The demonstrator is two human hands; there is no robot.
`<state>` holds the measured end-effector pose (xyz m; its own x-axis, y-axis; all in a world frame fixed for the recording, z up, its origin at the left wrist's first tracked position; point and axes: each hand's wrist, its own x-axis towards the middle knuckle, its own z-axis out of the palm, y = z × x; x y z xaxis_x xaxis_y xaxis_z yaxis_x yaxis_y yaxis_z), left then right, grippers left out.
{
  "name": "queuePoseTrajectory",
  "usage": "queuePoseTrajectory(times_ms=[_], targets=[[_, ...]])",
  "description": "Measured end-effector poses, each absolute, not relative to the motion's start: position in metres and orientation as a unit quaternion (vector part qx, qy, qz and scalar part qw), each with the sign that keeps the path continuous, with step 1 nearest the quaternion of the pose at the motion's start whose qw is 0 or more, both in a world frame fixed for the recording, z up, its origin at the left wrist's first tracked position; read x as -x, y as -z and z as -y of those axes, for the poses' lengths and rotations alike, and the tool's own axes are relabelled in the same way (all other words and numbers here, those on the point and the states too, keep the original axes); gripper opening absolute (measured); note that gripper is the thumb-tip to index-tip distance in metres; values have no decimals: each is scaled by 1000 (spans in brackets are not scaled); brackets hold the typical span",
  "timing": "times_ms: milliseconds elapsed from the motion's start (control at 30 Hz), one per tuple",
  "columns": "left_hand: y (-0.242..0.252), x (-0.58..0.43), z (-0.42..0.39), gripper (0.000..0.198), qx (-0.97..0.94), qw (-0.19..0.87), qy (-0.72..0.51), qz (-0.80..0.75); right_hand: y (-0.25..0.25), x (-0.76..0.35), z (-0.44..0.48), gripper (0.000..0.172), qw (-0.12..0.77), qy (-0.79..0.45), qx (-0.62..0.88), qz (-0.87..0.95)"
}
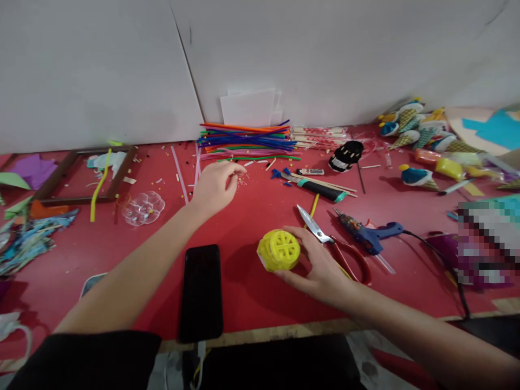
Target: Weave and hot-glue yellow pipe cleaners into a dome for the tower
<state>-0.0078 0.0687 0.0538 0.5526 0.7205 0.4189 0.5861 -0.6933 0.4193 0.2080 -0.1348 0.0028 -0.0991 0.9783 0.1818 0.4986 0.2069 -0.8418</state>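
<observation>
My right hand [320,265] is wrapped round the side of a small yellow craft piece [279,250] with a spoked, wheel-like top and a whitish patch on its left side. It is held over the red table [252,216]. Further back, my left hand [217,187] hovers low over scattered small crumbs, its fingers curled and thumb close to the forefinger; whatever lies between them is too small or hidden. Just beyond that hand lies a bundle of coloured pipe cleaners [247,138]. Red-handled scissors [325,233] lie beside my right hand, blades part open.
A black phone [201,292] lies near the front edge. At right are a blue glue gun [371,233], a utility knife [320,188], a black-and-white craft piece [345,157] and several stuffed cone figures [422,130]. Leftward are a clear flower-shaped tray [144,208] and a brown frame [67,170].
</observation>
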Motion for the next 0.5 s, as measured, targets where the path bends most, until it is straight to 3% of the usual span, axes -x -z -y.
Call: queuePoseTrajectory(times_ms=[133,300,367,500], targets=[[-67,10,-29,27,-853,255,-312,-331,-15,-192,108,64,367,-306,472,741],[-83,-3,-12,36,-882,369,-171,-239,-19,-176,64,76,337,-331,461,751],[-86,-8,-10,40,-910,340,-123,-203,-24,-179,54,76,322,-342,432,770],[-92,-17,1,48,-960,206,-125,-142,-41,-192,46,45,360,-331,419,765]])
